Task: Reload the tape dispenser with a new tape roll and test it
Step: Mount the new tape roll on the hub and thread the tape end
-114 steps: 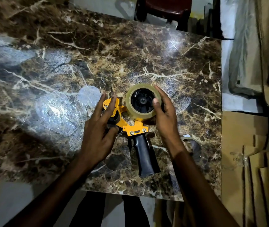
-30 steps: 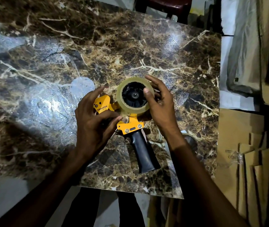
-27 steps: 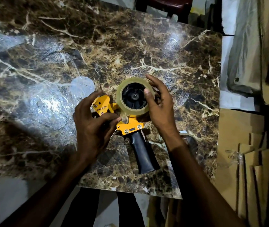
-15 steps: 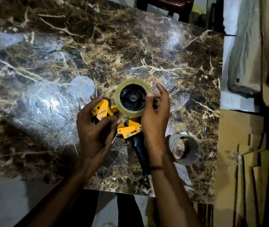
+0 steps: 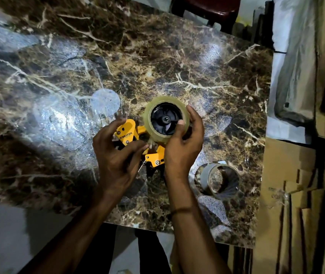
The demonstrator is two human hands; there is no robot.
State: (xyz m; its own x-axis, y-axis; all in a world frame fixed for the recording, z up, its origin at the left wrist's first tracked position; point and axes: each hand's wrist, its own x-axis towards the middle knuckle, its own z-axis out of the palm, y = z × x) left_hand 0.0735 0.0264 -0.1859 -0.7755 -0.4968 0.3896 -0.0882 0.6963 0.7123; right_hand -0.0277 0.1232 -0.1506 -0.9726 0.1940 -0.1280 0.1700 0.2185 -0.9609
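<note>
While one yellow tape dispenser (image 5: 132, 135) lies on the marble worktop (image 5: 157, 56), its one tape roll (image 5: 166, 117) is cupped by the right hand (image 5: 183, 143); the left hand (image 5: 118, 155) pinches at the tape end. One empty core (image 5: 217, 180), hidden earlier, now shows.

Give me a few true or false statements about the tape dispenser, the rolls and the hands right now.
1. The tape roll sits on the yellow dispenser. True.
2. The right hand rests flat on the table. False: it grips the tape roll.
3. An empty core lies on the table right of the hands. True.
4. The left hand holds the empty core. False: it is at the dispenser's front end.
</note>
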